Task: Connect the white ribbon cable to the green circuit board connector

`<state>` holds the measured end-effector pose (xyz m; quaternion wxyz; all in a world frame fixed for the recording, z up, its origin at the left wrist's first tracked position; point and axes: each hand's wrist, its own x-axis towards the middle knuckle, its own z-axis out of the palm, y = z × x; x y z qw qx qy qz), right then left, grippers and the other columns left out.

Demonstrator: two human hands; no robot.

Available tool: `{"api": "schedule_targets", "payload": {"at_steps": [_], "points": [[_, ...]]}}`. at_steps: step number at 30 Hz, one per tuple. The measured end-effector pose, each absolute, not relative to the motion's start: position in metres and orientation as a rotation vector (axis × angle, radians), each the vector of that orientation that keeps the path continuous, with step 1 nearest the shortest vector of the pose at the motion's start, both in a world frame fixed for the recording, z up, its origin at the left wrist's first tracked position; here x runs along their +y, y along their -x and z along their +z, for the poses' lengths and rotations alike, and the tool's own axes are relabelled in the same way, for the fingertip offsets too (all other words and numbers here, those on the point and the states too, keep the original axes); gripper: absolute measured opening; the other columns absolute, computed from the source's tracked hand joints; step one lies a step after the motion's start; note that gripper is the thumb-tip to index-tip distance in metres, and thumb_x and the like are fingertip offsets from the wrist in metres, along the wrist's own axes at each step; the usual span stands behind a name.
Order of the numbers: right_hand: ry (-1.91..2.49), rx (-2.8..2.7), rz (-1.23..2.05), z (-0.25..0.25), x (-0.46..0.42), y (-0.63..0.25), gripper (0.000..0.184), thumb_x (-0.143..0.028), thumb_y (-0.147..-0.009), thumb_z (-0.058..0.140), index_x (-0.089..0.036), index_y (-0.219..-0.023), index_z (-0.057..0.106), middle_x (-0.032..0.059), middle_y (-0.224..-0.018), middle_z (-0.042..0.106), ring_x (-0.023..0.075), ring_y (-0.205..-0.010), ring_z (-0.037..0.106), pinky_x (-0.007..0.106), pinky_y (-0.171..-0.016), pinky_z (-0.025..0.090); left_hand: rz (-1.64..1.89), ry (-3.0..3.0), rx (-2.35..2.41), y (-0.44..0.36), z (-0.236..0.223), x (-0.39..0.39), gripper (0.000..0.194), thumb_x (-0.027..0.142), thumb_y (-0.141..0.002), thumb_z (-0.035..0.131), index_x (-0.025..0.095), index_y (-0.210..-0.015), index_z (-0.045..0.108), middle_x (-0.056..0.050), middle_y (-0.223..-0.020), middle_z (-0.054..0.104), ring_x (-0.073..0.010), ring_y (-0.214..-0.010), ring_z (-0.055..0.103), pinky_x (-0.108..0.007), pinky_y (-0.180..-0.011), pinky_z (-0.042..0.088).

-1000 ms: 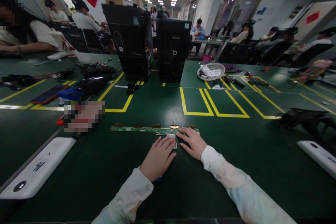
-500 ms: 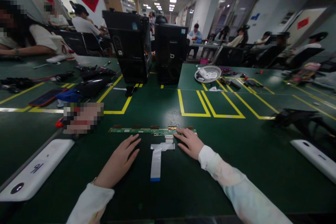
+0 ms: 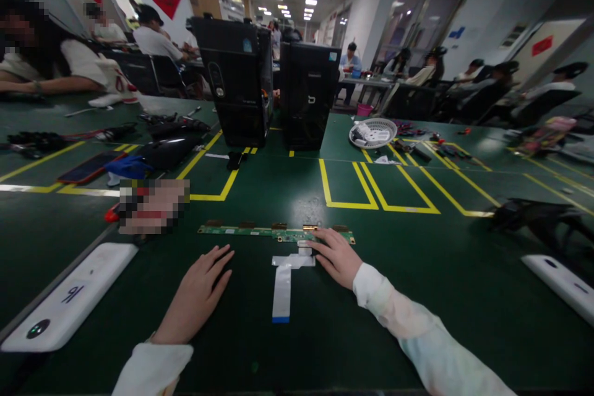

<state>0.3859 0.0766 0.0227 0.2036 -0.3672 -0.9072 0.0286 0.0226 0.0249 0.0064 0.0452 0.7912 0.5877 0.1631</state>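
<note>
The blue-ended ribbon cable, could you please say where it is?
In the head view, the ribbon cable lies on the green table just below the circuit board, between the left hand and right hand.

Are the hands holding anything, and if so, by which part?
The left hand holds nothing. The right hand lies over the right part of the green circuit board; whether it grips the board there cannot be told.

A long, narrow green circuit board (image 3: 271, 233) is lying flat crosswise on the dark green tabletop (image 3: 227, 352), brown and gold tabs lining its far edge. A pale grey flat ribbon cable (image 3: 281, 292) is lying on its near side, bending sideways near the board, its blue-tipped end (image 3: 281, 320) pointing away from it.
</note>
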Motion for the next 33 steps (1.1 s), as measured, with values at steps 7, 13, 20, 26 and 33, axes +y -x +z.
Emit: {"api": "schedule_targets", "payload": {"at_steps": [7,13,20,26,33], "points": [[1.061,-2.703,0.217,0.031,0.069,-0.372,0.046,-0.042,-0.093,0.046,-0.025,-0.136,0.051,0.0096,-0.148,0.040,0.0275,-0.136,0.033,0.053,-0.111,0.028,0.522,-2.451,1.825,-0.027,0.011,0.024,0.048,0.043,-0.093,0.040,0.022,-0.135,0.050,-0.009,-0.143,0.050,-0.0278,-0.132,0.045,-0.052,-0.108,0.037],[1.126,-2.682,0.179,0.027,0.056,-0.405,0.042,-0.037,-0.095,0.043,-0.026,-0.135,0.052,0.0086,-0.147,0.041,0.0251,-0.137,0.034,0.051,-0.111,0.029,0.501,-2.448,1.823,-0.026,0.011,0.023,0.048,0.044,-0.093,0.041,0.024,-0.137,0.048,-0.007,-0.144,0.049,-0.0278,-0.132,0.044,-0.051,-0.108,0.038],[1.321,-2.526,-0.005,0.009,0.015,-0.507,0.043,-0.037,-0.096,0.041,-0.030,-0.138,0.048,0.0081,-0.146,0.043,0.0256,-0.134,0.040,0.051,-0.107,0.037,0.458,-2.438,1.829,-0.020,0.002,0.025,0.050,0.044,-0.093,0.041,0.024,-0.138,0.046,-0.009,-0.145,0.047,-0.0301,-0.133,0.042,-0.055,-0.105,0.039],[1.651,-2.318,-0.026,0.001,-0.031,-0.598,0.046,-0.045,-0.094,0.040,-0.028,-0.135,0.053,0.0091,-0.146,0.043,0.0284,-0.132,0.042,0.051,-0.107,0.038,0.444,-2.413,1.834,-0.019,0.004,0.026,0.051,0.046,-0.092,0.040,0.023,-0.137,0.048,-0.010,-0.144,0.048,-0.0321,-0.132,0.044,-0.056,-0.103,0.041],[1.890,-2.054,-0.066,-0.008,-0.062,-0.662,0.055,-0.055,-0.090,0.037,-0.022,-0.126,0.061,0.0113,-0.142,0.047,0.0307,-0.130,0.044,0.050,-0.106,0.040,0.432,-2.425,1.830,-0.021,0.009,0.026,0.053,0.048,-0.093,0.038,0.020,-0.135,0.050,-0.011,-0.143,0.049,-0.0314,-0.131,0.045,-0.054,-0.104,0.041]]}}
